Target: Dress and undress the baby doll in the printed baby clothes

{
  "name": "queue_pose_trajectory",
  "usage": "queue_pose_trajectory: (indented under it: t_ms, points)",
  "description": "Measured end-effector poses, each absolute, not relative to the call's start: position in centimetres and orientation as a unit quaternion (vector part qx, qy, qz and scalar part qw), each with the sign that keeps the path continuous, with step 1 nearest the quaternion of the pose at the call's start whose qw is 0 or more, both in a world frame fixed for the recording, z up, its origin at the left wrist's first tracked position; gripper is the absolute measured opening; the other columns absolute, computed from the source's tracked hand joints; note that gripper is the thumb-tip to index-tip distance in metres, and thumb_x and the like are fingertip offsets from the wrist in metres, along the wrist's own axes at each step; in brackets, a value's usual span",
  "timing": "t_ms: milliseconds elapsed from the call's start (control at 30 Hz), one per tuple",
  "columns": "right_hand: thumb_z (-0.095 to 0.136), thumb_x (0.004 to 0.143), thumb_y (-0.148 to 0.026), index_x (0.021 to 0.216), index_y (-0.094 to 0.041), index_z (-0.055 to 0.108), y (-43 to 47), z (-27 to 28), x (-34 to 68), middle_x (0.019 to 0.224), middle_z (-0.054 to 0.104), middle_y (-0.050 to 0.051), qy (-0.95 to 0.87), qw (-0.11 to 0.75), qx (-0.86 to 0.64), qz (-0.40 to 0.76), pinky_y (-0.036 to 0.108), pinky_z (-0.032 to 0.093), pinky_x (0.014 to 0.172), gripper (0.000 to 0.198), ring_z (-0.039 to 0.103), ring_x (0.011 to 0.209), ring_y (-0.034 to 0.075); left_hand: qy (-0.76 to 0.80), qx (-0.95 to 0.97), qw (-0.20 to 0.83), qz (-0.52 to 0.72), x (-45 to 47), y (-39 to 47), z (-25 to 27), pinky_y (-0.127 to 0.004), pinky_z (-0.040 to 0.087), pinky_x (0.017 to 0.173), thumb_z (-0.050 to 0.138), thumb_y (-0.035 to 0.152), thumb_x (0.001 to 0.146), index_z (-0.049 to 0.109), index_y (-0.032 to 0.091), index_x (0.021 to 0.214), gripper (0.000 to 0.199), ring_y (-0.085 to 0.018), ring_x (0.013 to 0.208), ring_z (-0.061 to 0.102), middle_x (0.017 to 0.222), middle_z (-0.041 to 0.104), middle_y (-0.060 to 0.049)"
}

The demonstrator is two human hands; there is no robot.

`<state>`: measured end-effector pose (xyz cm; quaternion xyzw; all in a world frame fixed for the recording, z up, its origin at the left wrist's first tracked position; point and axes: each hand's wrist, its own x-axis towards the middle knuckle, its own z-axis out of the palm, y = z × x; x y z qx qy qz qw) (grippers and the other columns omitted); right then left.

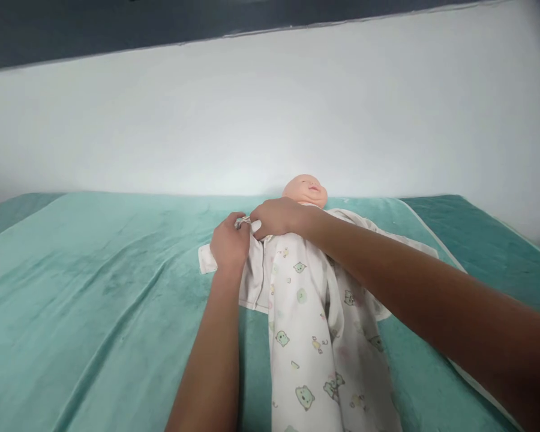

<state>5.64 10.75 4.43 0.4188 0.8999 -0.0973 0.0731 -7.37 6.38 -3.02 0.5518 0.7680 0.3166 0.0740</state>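
A baby doll lies face up, its head toward the wall and its body hidden under cloth. White baby clothes printed with green bears spread over it and run down toward me. My left hand is closed on the white cloth at the doll's left-hand side in view, with a plain white sleeve end sticking out beyond it. Just below the doll's head, my right hand pinches the same garment beside my left hand. Bunched cloth shows between the fingertips of both hands.
A wrinkled light green sheet covers the surface, with a darker green cover at the right. A white wall rises directly behind the doll. More white cloth stretches out to the right under my right forearm.
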Motion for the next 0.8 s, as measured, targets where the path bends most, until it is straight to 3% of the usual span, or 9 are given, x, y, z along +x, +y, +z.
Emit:
queue_pose_trajectory:
  t_ms: [133,367,633,800]
  points:
    - [0.062,0.085,-0.039,0.118,-0.029,0.070,10.3,5.7,7.4,0.110,0.072,0.005,0.890,0.055,0.440,-0.110,0.032,0.042,0.070,0.035,0.066,0.093,0.025,0.763,0.557,0.070,0.320,-7.5,5.9,-2.2,-0.034,0.047,0.071,0.046,0.028,0.088,0.069,0.031,0.113,0.033,-0.027,0.095,0.068,0.102,0.075,-0.004]
    - [0.064,0.083,-0.038,0.099,-0.028,0.075,10.2,6.5,10.5,0.098,0.072,0.005,0.874,-0.015,0.474,-0.105,0.034,0.039,0.069,0.022,0.064,0.085,0.025,0.785,0.550,0.082,0.274,-7.9,5.9,-1.8,-0.038,0.048,0.071,0.044,0.026,0.089,0.067,0.030,0.114,0.035,-0.031,0.098,0.067,0.106,0.074,-0.009]
    - [0.062,0.085,-0.040,0.099,-0.026,0.073,9.2,7.9,11.4,0.095,0.071,0.005,0.857,-0.010,0.508,-0.081,0.033,0.037,0.071,0.023,0.062,0.083,0.023,0.800,0.578,0.100,0.124,-8.6,5.6,-1.6,-0.037,0.048,0.067,0.045,0.015,0.083,0.064,0.027,0.110,0.035,-0.031,0.093,0.068,0.103,0.072,-0.012]
    - [0.058,0.089,-0.042,0.096,-0.024,0.070,9.2,6.2,10.0,0.091,0.072,0.004,0.876,-0.002,0.473,-0.098,0.031,0.036,0.064,0.023,0.062,0.077,0.021,0.755,0.642,0.036,0.130,-8.1,5.9,-2.2,-0.042,0.049,0.078,0.045,0.017,0.086,0.057,0.024,0.111,0.028,-0.031,0.102,0.063,0.109,0.068,-0.012]
